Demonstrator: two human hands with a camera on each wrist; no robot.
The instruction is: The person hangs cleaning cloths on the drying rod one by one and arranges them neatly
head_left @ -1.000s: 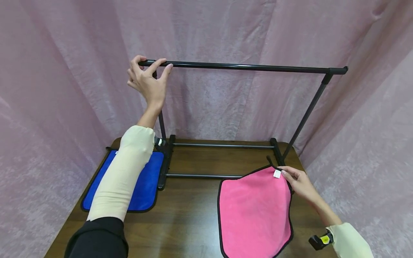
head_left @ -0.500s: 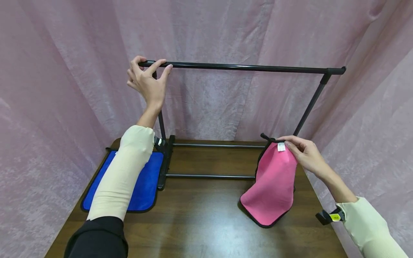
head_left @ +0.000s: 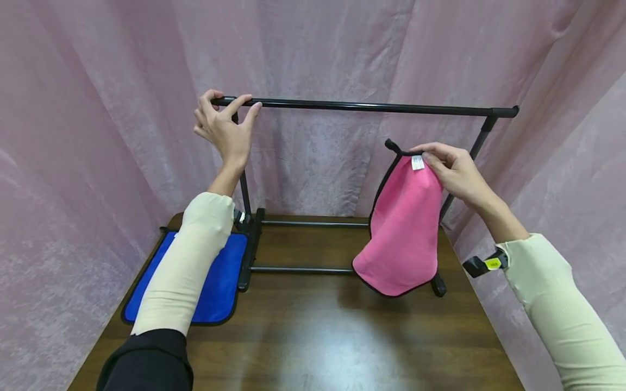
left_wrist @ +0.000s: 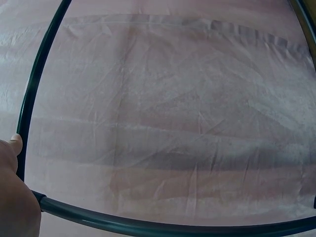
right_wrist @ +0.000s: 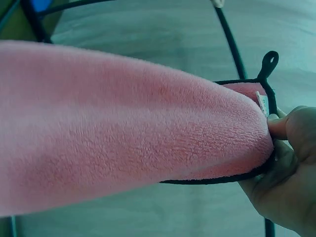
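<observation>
- Blue cloth (head_left: 215,282): lies flat on the wooden table (head_left: 313,336), well below your left fingers, partly hidden behind your left forearm. Its right edge sits just beside the rack's left foot (head_left: 249,250).
- Your left hand (head_left: 222,127): raised to the left end of the rack's top bar (head_left: 371,107). Fingers are curled over the bar from behind, with the thumb (head_left: 251,114) reaching up to it from the front, so you grip the bar loosely near its tip. The left wrist view shows only a fingertip (left_wrist: 15,144) against the bar (left_wrist: 29,94), with pink curtain beyond it.
- Rack: the top bar runs rightward from your left fingers to the right post (head_left: 464,163). Two lower rails lie on the table, far beneath both hands.
- Pink cloth (head_left: 403,228): hangs in the air from your right fingers, clear of the table, its lower edge in front of the lower rails. The top corner carries a white tag (head_left: 417,162) and a black loop (head_left: 391,145) just left of your fingertips. It is below the top bar and not touching it.
- Your right hand (head_left: 452,171): thumb and fingers pinch the cloth's top corner at the black hem. The right wrist view confirms the thumb (right_wrist: 279,126) pressed on the hem beside the tag, with the loop (right_wrist: 269,61) standing free above.
- Pink curtain (head_left: 562,163): backdrop all round.
</observation>
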